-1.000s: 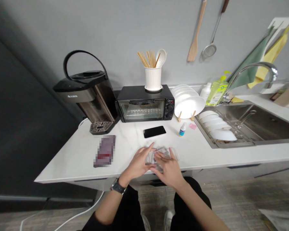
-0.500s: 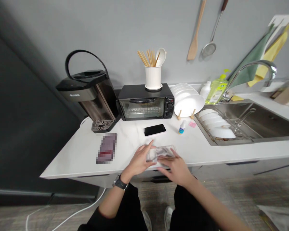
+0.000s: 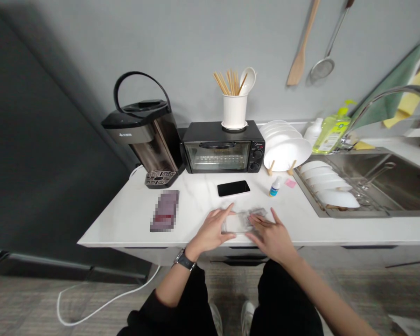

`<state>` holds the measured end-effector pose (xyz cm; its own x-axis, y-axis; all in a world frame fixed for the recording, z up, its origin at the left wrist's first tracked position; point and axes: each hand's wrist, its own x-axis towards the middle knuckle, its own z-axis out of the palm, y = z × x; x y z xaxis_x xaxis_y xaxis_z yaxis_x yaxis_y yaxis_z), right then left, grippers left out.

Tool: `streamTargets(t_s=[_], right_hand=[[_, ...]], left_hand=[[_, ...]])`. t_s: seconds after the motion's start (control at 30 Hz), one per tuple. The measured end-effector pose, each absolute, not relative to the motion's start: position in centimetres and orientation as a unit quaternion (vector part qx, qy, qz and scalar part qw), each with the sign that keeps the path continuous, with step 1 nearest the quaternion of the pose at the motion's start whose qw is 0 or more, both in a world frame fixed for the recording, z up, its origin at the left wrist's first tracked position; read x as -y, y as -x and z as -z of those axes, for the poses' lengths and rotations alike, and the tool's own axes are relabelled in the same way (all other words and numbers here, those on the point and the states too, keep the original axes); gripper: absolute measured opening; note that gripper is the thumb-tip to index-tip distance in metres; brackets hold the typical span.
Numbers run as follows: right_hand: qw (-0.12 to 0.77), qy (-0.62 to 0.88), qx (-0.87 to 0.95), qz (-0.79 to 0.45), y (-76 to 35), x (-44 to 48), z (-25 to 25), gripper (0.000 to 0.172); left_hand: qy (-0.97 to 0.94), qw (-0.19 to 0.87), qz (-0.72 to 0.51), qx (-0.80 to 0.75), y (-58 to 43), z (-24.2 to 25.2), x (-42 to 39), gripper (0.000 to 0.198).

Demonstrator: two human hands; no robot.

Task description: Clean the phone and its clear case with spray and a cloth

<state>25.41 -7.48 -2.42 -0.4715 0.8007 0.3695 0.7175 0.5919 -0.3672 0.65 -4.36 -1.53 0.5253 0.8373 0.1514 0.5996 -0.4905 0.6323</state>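
My left hand (image 3: 214,227) holds the left end of what looks like a clear phone case (image 3: 234,223) on the white counter, thumb and fingers at its edges. A crumpled greyish cloth (image 3: 258,213) lies over the case's right end. The fingers of my right hand (image 3: 271,233) press on this cloth, thumb apart; part of it is hidden beneath them. Just behind the case lies a black-screened phone (image 3: 234,188). A small white and blue bottle (image 3: 275,186) stands behind my right hand, beside a pink piece (image 3: 290,183).
A blurred-out purplish item (image 3: 165,211) lies to the left, before a dark water dispenser (image 3: 150,135). Behind are a toaster oven (image 3: 219,156) with a utensil pot (image 3: 235,112) on top and racked plates (image 3: 289,154). Bowls (image 3: 336,198) sit in the sink (image 3: 388,210) at right.
My right hand has slid with the cloth toward the right end of the case, baring its middle. The view has shifted left; my left hand keeps its hold.
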Motion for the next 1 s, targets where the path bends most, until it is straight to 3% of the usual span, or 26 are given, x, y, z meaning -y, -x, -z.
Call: streamTargets(t_s=[0.1, 0.23, 0.3, 0.43, 0.6, 0.77, 0.9, 1.0], right_hand=[[0.259, 0.397, 0.874, -0.110, -24.1, 7.8, 2.7, 0.054], [0.232, 0.417, 0.874, -0.095, -25.6, 8.1, 2.8, 0.033], [0.235, 0.450, 0.860, -0.057, -25.8, 8.0, 2.7, 0.033], [0.249, 0.405, 0.877, -0.072, -23.8, 8.3, 2.5, 0.060], [0.232, 0.438, 0.867, -0.056, -25.5, 8.4, 2.3, 0.034], [0.255, 0.395, 0.880, -0.071, -24.4, 8.5, 2.8, 0.060], [0.239, 0.426, 0.869, -0.075, -25.0, 8.5, 2.9, 0.036], [0.255, 0.444, 0.856, -0.072, -24.6, 8.0, 2.6, 0.043]], left_hand=[[-0.834, 0.270, -0.228, -0.424, -0.6, 1.5, 4.4, 0.106], [-0.834, 0.268, -0.230, -0.423, -0.6, 1.6, 4.4, 0.107], [-0.835, 0.263, -0.228, -0.426, -0.6, 1.6, 4.4, 0.107], [-0.834, 0.275, -0.232, -0.417, -0.4, 1.6, 4.4, 0.108], [-0.835, 0.268, -0.232, -0.422, -0.3, 1.8, 4.3, 0.111], [-0.831, 0.278, -0.230, -0.424, -0.4, 1.7, 4.2, 0.111], [-0.831, 0.269, -0.234, -0.427, -0.4, 1.8, 4.2, 0.111], [-0.836, 0.255, -0.230, -0.428, -0.4, 2.0, 4.0, 0.107]])
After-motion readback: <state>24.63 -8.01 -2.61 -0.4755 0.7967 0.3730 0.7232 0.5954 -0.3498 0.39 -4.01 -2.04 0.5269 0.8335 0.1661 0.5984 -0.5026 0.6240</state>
